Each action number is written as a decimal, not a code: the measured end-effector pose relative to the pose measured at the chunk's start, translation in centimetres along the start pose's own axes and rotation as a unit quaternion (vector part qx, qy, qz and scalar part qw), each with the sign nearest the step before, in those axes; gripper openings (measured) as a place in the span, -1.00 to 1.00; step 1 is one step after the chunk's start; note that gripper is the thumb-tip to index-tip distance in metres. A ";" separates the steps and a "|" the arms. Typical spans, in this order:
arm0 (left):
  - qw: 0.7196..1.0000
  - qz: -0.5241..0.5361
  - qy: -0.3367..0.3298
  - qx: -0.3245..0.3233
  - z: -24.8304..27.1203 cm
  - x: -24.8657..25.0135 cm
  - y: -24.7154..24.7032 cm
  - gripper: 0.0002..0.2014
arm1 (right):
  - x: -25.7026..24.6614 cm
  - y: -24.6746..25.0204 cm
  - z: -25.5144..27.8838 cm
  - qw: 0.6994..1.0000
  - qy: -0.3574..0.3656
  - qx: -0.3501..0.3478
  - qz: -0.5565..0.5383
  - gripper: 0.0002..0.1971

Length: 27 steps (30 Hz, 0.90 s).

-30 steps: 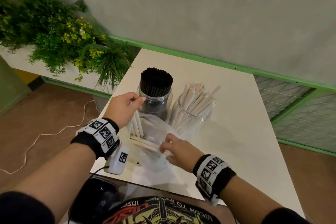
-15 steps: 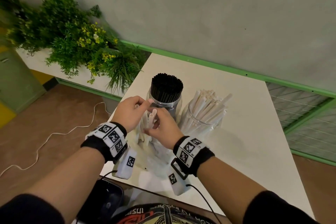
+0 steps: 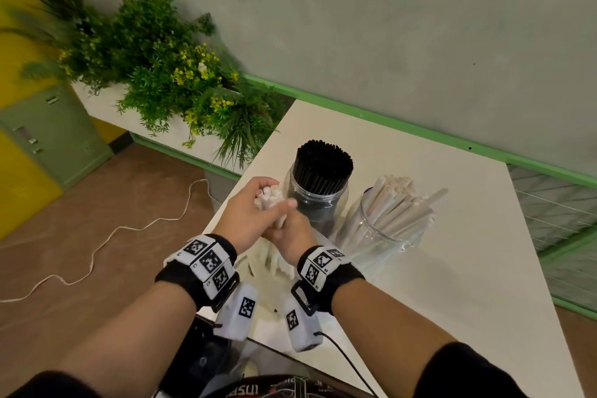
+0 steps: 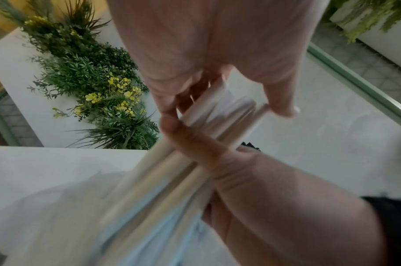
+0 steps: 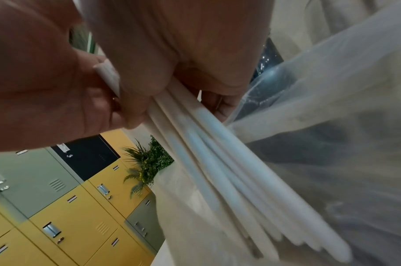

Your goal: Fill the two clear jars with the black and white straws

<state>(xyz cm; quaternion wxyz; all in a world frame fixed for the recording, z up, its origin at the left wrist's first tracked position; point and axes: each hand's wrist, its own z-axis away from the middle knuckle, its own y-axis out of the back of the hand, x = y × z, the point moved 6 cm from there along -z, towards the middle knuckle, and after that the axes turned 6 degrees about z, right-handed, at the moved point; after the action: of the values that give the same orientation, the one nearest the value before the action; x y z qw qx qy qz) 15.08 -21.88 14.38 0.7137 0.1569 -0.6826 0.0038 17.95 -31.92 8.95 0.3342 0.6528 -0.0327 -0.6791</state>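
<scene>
Both hands [image 3: 248,216] [image 3: 292,234] grip one white straw bundle [image 3: 268,199], upright, ends up.

A plain grey-green wall [image 3: 387,26] rises behind the white tabletop [image 3: 452,236], with a bright green rail [image 3: 420,129] running along its foot. Left of the tabletop, a white planter [image 3: 106,107] holds leafy greenery with yellow flowers [image 3: 168,74]. Beyond it stand yellow and sage-green lockers [image 3: 48,132]. Below the planter, a white cable [image 3: 97,245] snakes across the brown floor [image 3: 97,203].
</scene>
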 end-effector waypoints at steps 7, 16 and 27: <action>0.998 0.005 -0.019 -0.062 0.0 -0.9 -0.1 -0.52 | 1.1 1.1 0.7 0.996 0.035 -0.010 -0.081 -0.41; 0.993 -0.019 -0.066 -0.094 0.4 0.0 -1.1 -0.70 | 1.8 3.8 1.4 0.997 0.073 0.026 -0.021 -0.62; 0.988 -0.080 -0.113 -0.068 1.2 0.2 -2.4 -0.68 | -0.6 9.8 4.0 0.978 0.103 0.167 -0.067 -0.75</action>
<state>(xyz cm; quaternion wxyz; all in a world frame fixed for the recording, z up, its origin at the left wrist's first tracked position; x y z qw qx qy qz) 14.45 -24.51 14.09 0.6392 0.1613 -0.7426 -0.1177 18.33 -40.78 14.71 0.1759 0.7665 -0.0677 -0.6139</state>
